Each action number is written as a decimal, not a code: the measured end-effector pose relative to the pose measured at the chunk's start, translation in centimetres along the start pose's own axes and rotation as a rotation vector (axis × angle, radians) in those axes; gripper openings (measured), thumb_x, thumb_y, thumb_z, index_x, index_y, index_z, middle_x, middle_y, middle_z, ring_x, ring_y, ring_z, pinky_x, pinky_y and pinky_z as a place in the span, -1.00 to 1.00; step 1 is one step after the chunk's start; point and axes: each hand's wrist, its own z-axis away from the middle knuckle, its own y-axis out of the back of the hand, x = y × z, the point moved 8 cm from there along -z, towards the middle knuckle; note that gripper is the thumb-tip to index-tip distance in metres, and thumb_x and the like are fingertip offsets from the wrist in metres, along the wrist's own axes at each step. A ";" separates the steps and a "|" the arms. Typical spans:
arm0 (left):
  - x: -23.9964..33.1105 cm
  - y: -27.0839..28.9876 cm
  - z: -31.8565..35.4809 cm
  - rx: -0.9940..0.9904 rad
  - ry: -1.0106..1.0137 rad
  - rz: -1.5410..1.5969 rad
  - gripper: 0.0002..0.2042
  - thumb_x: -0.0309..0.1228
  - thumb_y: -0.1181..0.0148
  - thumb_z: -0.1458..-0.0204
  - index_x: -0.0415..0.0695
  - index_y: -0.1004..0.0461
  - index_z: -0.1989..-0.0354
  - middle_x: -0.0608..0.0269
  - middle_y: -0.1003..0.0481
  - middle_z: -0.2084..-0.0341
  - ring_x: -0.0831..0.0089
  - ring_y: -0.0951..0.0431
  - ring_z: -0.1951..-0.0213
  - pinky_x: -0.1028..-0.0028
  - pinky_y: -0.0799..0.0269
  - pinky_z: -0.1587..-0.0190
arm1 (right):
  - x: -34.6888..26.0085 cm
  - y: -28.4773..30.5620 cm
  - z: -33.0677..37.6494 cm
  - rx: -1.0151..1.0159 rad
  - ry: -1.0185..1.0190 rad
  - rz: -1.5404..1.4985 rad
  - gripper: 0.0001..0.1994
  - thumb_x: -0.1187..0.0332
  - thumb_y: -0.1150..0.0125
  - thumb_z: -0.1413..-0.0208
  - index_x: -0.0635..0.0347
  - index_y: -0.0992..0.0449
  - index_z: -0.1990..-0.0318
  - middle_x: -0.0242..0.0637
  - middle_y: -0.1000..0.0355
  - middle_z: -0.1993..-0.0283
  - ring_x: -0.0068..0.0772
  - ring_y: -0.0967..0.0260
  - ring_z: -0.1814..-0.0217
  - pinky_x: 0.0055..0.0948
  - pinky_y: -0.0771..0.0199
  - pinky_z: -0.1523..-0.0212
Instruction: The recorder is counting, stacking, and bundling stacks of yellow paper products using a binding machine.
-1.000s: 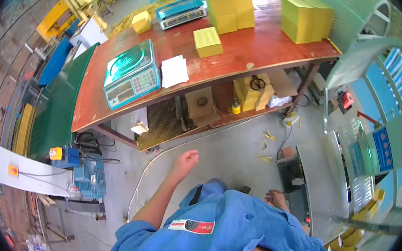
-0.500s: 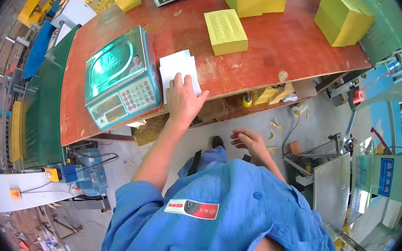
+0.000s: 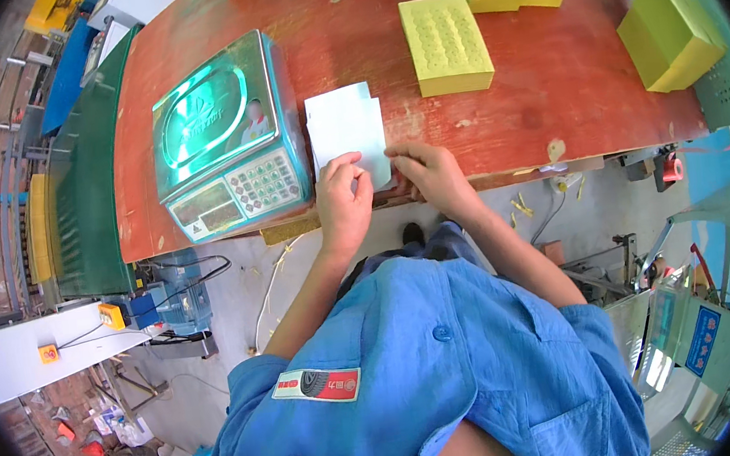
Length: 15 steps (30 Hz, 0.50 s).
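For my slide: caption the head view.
Both hands, left hand and right hand, pinch white paper sheets beside a weighing scale.

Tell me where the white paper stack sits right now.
In the head view, the white paper stack lies on the red table, just right of the weighing scale, with the left hand and right hand at its near edge.

- small stack of white paper sheets (image 3: 344, 128); flat on the red-brown tabletop (image 3: 548, 111), just right of the weighing scale (image 3: 226, 136); near edge at the table's front; both hands' fingers touching its lower edge
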 end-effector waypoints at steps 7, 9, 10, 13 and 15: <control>-0.7 0.1 -1.7 -0.015 0.117 0.076 -0.92 -0.48 -0.19 -0.04 -0.21 -0.44 0.41 0.10 -0.54 0.31 0.16 -0.53 0.27 0.29 -0.43 0.17 | 0.1 -0.4 -2.6 0.023 -0.030 -0.014 -0.67 0.45 0.02 -0.23 0.34 -0.37 -0.13 -0.22 -0.50 0.20 -0.54 -0.46 0.30 -0.55 -0.46 0.46; -1.8 -0.2 -2.3 -0.054 0.254 0.173 -0.89 -0.45 -0.18 -0.08 -0.22 -0.45 0.40 0.14 -0.53 0.37 0.26 -0.53 0.36 0.35 -0.43 0.26 | 0.3 -1.0 -3.0 0.025 -0.008 -0.141 -0.63 0.46 0.03 -0.23 0.31 -0.32 -0.18 -0.19 -0.50 0.15 -0.51 -0.47 0.23 -0.54 -0.47 0.48; -2.6 -0.4 -2.5 -0.084 0.372 0.275 -0.86 -0.41 -0.17 -0.12 -0.23 -0.46 0.39 0.17 -0.52 0.44 0.36 -0.52 0.44 0.42 -0.44 0.35 | -0.3 -1.6 -3.1 -0.003 0.092 -0.131 -0.62 0.47 0.05 -0.22 0.27 -0.30 -0.20 -0.18 -0.50 0.11 -0.48 -0.47 0.16 -0.54 -0.48 0.46; -4.9 -1.6 -1.9 -0.157 0.765 0.673 -0.85 -0.36 -0.15 -0.18 -0.19 -0.47 0.31 0.37 -0.47 0.48 0.63 -0.46 0.42 0.55 -0.42 0.38 | -0.6 -2.4 -3.0 -0.020 0.140 -0.060 -0.60 0.49 0.10 -0.22 0.22 -0.28 -0.23 -0.19 -0.49 0.04 -0.44 -0.47 0.08 -0.55 -0.50 0.37; -5.0 -1.6 -2.3 -0.174 0.772 0.745 -0.87 -0.37 -0.16 -0.17 -0.18 -0.47 0.29 0.38 -0.44 0.48 0.65 -0.43 0.43 0.56 -0.41 0.40 | -0.1 -2.4 -2.9 0.003 0.083 0.006 -0.60 0.50 0.12 -0.22 0.21 -0.28 -0.23 -0.20 -0.48 0.03 -0.43 -0.46 0.07 -0.55 -0.51 0.31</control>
